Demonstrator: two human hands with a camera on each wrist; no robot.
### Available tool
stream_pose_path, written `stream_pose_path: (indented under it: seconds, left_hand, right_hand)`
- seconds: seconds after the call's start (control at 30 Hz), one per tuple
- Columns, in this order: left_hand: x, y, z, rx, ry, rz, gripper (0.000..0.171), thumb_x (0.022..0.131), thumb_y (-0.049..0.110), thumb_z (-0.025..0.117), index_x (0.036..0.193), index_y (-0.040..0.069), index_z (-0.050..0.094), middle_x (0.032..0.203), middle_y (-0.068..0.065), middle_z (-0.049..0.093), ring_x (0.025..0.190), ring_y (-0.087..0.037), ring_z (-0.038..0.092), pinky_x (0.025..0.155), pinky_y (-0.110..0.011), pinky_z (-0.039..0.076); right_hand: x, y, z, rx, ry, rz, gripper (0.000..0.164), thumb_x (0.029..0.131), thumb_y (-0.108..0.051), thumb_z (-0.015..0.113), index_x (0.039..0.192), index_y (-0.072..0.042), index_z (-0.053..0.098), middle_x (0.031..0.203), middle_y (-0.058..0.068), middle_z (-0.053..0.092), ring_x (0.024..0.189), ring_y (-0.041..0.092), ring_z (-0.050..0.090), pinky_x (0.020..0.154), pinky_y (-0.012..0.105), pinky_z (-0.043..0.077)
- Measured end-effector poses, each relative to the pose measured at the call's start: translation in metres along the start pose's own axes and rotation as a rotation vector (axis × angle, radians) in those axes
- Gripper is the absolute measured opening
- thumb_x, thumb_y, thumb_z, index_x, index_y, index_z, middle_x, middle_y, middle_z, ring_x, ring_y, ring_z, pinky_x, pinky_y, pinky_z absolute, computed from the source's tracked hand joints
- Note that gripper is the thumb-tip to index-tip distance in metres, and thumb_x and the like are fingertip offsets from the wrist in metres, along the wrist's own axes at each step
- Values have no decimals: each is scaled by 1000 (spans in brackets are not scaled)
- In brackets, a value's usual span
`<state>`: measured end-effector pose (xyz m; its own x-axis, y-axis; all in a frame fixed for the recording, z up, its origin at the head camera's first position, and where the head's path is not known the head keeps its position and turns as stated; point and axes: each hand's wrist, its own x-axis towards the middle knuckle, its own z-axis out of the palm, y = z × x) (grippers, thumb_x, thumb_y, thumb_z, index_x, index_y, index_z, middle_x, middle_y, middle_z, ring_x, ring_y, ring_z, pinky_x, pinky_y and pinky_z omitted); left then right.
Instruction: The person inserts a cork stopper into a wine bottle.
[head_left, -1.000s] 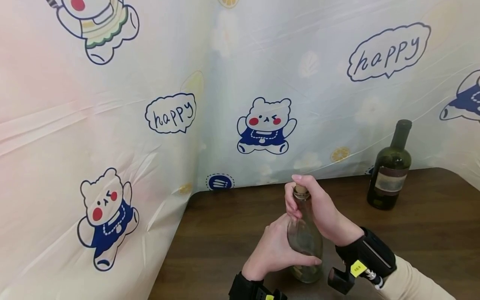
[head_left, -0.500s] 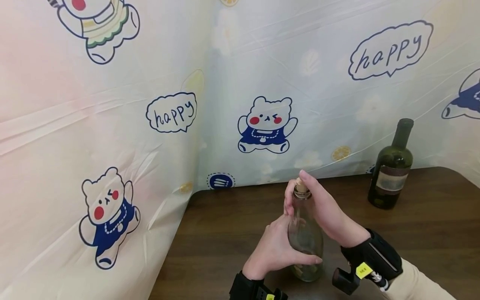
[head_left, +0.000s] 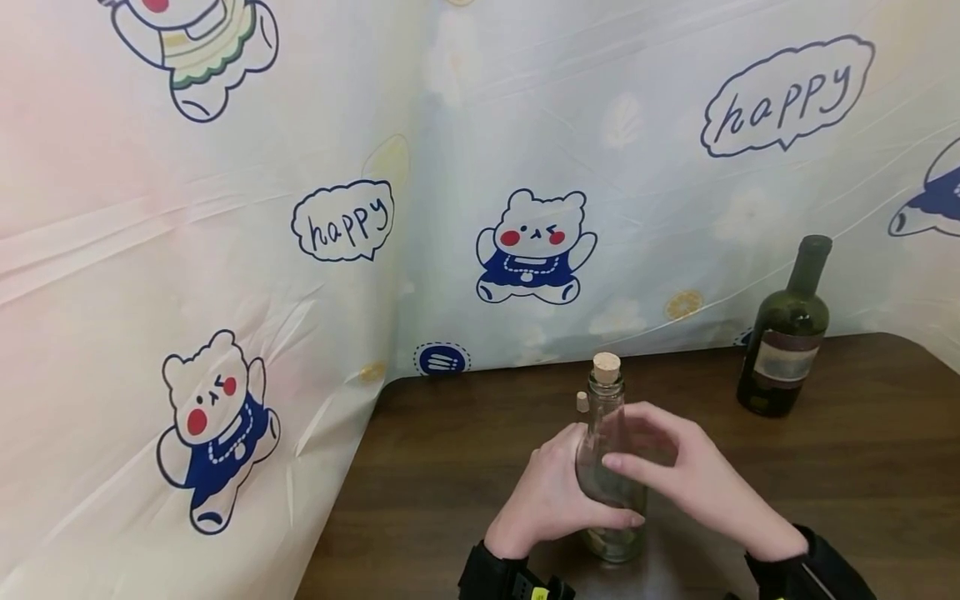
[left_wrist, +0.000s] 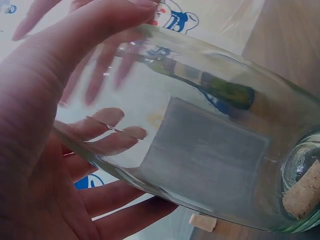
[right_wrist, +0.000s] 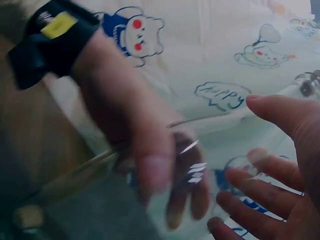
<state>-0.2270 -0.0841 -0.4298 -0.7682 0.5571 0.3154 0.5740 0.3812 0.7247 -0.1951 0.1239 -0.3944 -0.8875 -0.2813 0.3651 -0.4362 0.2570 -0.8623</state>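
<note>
A clear glass bottle (head_left: 615, 487) stands upright on the brown table, with a cork (head_left: 606, 367) in its mouth. My left hand (head_left: 551, 492) grips the bottle's body, fingers behind and thumb across the front. Beside the upper body of the bottle, my right hand (head_left: 697, 475) is spread, thumb apart from the fingers. In the right wrist view its fingers (right_wrist: 265, 210) look loosely bent and hold nothing; whether they touch the glass I cannot tell. Through the glass in the left wrist view, a piece of cork (left_wrist: 302, 195) shows at the base, apparently inside.
A dark green wine bottle (head_left: 783, 342) with a label stands at the back right of the table (head_left: 862, 467). A small cork (head_left: 582, 402) shows just left of the clear bottle's neck. Printed sheeting (head_left: 645, 208) hangs along the back and left of the table.
My right hand has left the corked top and moved down and right to the bottle's body, leaving the cork uncovered. My left hand keeps the same grip.
</note>
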Motion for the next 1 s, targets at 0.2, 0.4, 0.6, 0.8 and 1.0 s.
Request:
stream_pose_path:
  seconds: [0.2,0.4,0.6,0.8,1.0]
  left_hand:
    - [-3,-1,-1,50,7,-4,76,72,39,93,137,29,54,121,15,57,105,0,58,87,-23,50]
    - [-6,-1,2,6,12,-18,74,75,46,91,137,35,52,123,18,57,105,1,58,88,-25,50]
    - [-10,-2,9,-80,63,4,76,74,42,92,138,40,51,126,19,58,107,-1,59,89,-28,50]
    - [-13,-5,16,-121,95,2,86,69,39,96,141,38,48,126,18,60,108,-3,60,88,-29,51]
    - [-15,-9,20,-106,75,-72,99,66,41,97,144,39,38,125,17,61,108,-3,60,88,-29,51]
  right_hand:
    - [-29,32,17,-69,26,64,68,87,-33,84,145,-30,49,138,-2,58,121,17,58,90,35,54]
    - [-45,57,36,-20,-58,174,101,81,-36,89,157,-38,23,144,2,52,121,20,60,89,33,53]
    - [-49,65,45,-74,-14,121,104,82,-42,86,160,-37,18,139,-6,56,116,13,62,85,33,54]
    - [-48,67,44,-122,16,10,102,83,-35,87,161,-28,21,142,0,54,117,13,60,85,31,54]
    - [-49,68,44,-221,61,-54,104,80,-34,90,160,-26,24,139,2,57,114,12,60,84,31,53]
